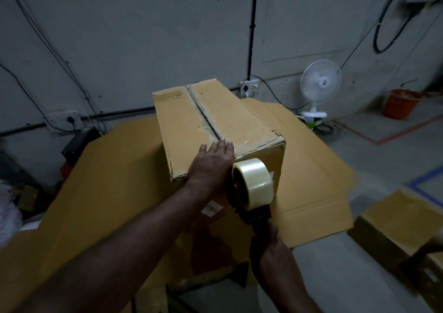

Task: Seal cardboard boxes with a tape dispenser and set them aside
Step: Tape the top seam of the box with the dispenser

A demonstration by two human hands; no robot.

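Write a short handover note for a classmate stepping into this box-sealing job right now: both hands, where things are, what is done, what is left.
Left hand: flat on the box top at its near end, fingertips by the seam.
Right hand: grips the dispenser handle; the roll sits against the box's near end face.
Box: on flattened cardboard.
Done: top flaps closed.
Left: the seam shows a dark gap and looks untaped. Probably run tape along it to the far end, cut, then set the box aside.
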